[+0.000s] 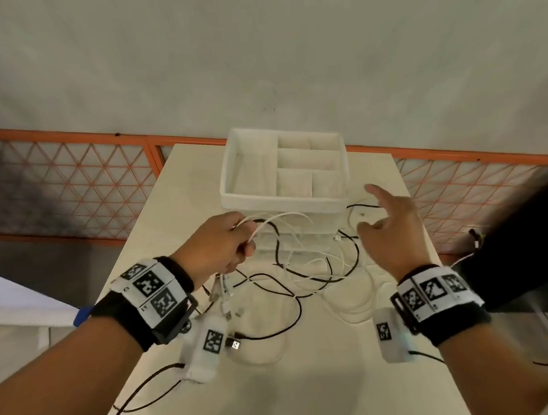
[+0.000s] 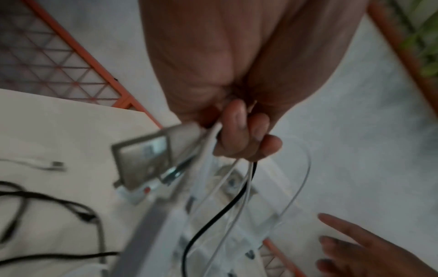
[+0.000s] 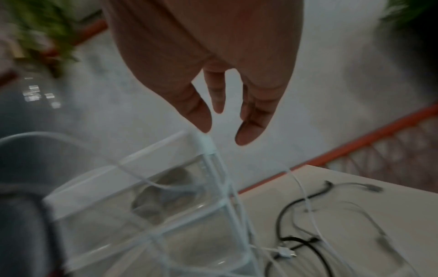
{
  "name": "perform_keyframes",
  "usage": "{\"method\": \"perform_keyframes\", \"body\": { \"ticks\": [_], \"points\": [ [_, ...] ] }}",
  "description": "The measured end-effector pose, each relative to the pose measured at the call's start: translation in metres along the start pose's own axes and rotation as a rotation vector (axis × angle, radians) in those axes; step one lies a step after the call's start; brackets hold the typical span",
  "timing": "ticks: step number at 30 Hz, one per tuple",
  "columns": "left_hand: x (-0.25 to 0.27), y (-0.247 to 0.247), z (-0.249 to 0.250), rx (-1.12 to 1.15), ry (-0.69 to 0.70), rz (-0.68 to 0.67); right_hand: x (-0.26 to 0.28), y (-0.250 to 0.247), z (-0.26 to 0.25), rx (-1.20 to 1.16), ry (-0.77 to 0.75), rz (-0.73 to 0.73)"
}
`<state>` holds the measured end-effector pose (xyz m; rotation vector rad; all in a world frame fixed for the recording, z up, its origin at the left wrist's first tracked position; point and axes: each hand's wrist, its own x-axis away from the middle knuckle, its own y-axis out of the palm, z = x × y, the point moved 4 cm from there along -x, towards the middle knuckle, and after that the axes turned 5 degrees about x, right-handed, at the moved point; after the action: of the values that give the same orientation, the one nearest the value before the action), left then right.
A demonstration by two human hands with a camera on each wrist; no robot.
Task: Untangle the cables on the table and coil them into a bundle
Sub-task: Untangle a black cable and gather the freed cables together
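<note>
A tangle of black and white cables [image 1: 306,270] lies on the pale table [image 1: 311,383] in front of a white drawer organiser. My left hand [image 1: 226,246] is raised above the heap and grips a bunch of white and black cables [image 2: 239,180] in its curled fingers [image 2: 246,138]; loose plug ends [image 1: 227,295] hang below the fist. My right hand [image 1: 387,228] hovers over the right side of the tangle with straight, spread fingers [image 3: 255,116] and holds nothing. More cables [image 3: 308,215] lie on the table under it.
The white organiser [image 1: 285,203], with an open divided tray on top and clear drawers below, stands at the table's far middle. An orange mesh fence [image 1: 70,189] runs behind the table. A black USB plug [image 1: 233,343] lies near the front left.
</note>
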<state>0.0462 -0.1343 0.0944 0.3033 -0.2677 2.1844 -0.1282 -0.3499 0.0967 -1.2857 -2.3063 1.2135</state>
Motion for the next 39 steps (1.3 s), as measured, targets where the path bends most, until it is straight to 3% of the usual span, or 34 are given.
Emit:
{"method": "perform_keyframes", "body": {
  "ticks": [3, 5, 11, 19, 23, 26, 28, 30, 32, 36, 39],
  "points": [
    [0.001, 0.022, 0.020, -0.022, 0.039, -0.104, 0.020, 0.015, -0.051, -0.082, -0.337, -0.096],
    [0.000, 0.030, 0.025, 0.024, 0.051, -0.125, 0.023, 0.023, -0.070, -0.067, -0.439, -0.105],
    [-0.003, 0.023, 0.001, 0.117, 0.012, -0.069, 0.003, -0.004, -0.058, -0.195, -0.203, 0.058],
    [-0.001, 0.012, -0.022, 0.273, -0.019, -0.037, -0.019, -0.009, -0.023, -0.168, -0.041, 0.160],
    [0.003, -0.001, -0.020, 0.343, -0.012, 0.015, -0.026, 0.014, 0.034, 0.157, 0.198, -0.102],
    [0.006, -0.010, -0.018, 0.225, -0.034, 0.008, -0.033, 0.010, 0.053, 0.110, 0.338, -0.147],
    [0.006, -0.011, -0.021, 0.076, -0.042, -0.018, -0.047, -0.006, 0.045, 0.045, 0.315, -0.029],
    [0.005, -0.010, -0.026, -0.021, -0.033, -0.038, -0.061, -0.024, 0.024, -0.056, 0.177, 0.079],
    [0.003, -0.008, -0.032, -0.004, -0.032, -0.039, -0.067, -0.034, 0.002, -0.230, 0.072, 0.097],
    [0.000, -0.003, -0.038, 0.064, -0.070, 0.011, -0.063, -0.021, 0.006, -0.388, 0.052, -0.043],
    [0.000, -0.006, -0.036, 0.047, -0.079, 0.066, -0.046, 0.007, 0.046, -0.069, 0.191, -0.302]
  ]
}}
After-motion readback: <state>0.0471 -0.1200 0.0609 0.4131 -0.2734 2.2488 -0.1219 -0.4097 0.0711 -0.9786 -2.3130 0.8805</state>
